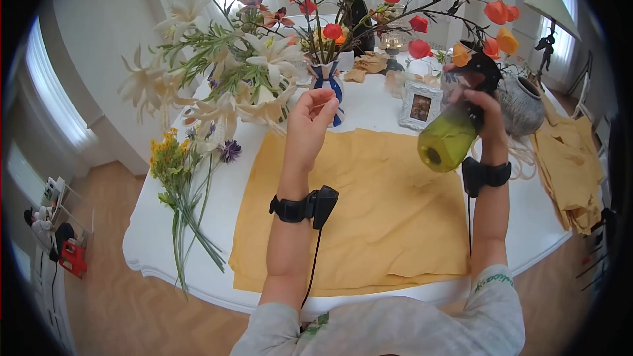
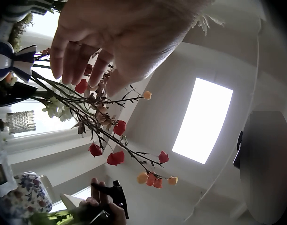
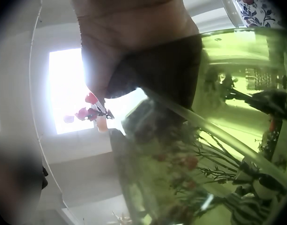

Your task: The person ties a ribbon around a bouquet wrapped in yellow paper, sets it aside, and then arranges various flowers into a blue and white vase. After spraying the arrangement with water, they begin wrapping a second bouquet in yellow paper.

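My right hand [image 1: 488,109] grips a green see-through spray bottle [image 1: 450,140] by its black head, the bottle tilted with its base towards me over the yellow cloth [image 1: 369,217]. Up close in the right wrist view, the bottle's green wall [image 3: 228,61] and the pale tube inside show. My left hand [image 1: 310,122] is raised over the cloth's far edge, its fingers loosely bent and nothing in them. Behind it stands a blue-and-white vase [image 1: 324,76] with red and orange flower branches. Cream lilies [image 1: 267,102] spread just left of this hand.
Cut yellow and purple flowers [image 1: 188,178] lie on the white table [image 1: 155,237] at the left. A framed picture [image 1: 420,107], a grey pot [image 1: 521,105] and folded yellow cloth [image 1: 567,165] are at the right. A lamp [image 1: 552,13] stands behind.
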A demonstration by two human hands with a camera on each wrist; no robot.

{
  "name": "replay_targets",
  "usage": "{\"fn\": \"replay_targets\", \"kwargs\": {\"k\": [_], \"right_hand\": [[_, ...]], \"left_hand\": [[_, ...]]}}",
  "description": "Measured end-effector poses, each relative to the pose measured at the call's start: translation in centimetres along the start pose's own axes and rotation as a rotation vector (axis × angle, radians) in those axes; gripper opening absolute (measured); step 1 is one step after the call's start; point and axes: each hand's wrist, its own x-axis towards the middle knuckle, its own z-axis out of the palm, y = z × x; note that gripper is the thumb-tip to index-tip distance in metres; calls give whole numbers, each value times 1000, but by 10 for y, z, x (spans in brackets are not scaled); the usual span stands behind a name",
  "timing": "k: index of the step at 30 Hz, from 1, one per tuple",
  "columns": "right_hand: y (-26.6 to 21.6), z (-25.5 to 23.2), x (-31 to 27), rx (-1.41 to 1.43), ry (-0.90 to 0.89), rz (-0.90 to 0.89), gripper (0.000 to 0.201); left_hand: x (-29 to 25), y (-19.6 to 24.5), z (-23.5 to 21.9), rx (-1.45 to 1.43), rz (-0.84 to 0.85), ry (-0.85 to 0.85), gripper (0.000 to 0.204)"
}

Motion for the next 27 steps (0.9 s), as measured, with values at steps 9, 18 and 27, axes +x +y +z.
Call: {"fn": "replay_targets", "kwargs": {"k": [9,18,27], "right_hand": [[-46,-58,128,-345,-232,-20,20],[-62,-58,162,-742,-459,-65,14],[-58,-64,120,-839,-301,-19,21]], "left_hand": [[2,-12,13,20,-28,-12,23],[5,-20,9,2,-2,18,22],[4,-14,6,6,5,27,22]]}}
